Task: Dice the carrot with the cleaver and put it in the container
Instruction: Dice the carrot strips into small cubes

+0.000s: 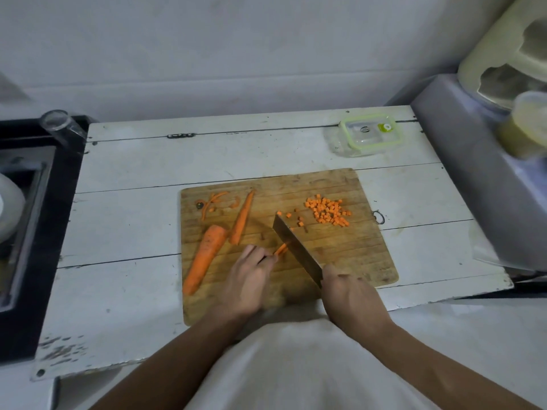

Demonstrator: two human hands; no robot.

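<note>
**Orange sticks under the blade: dicing in progress, container unfilled**

Orange carrot sticks (280, 249) lie on the wooden cutting board (340, 250), pinched at their near end by the left hand (248, 276), fingers curled on them. The right hand (352, 294) has its fingers wrapped round the handle of the cleaver (296, 247), whose blade stands edge-down across the sticks.

Judgement: the cut goes best with the left fingertips tucked back from the blade, even advances between strokes, and the sticks kept bundled.

Count: one cleaver; one large carrot piece (204, 258) uncut at board left; one long slender strip (242, 218) beside it; one pile of dice (327, 211) at board right, too many to count, with a few strays (296, 218) near the blade tip; several peel scraps (214, 202); one lidded clear container (370, 134) on the white tabletop (133, 179), well apart behind the board.
</note>
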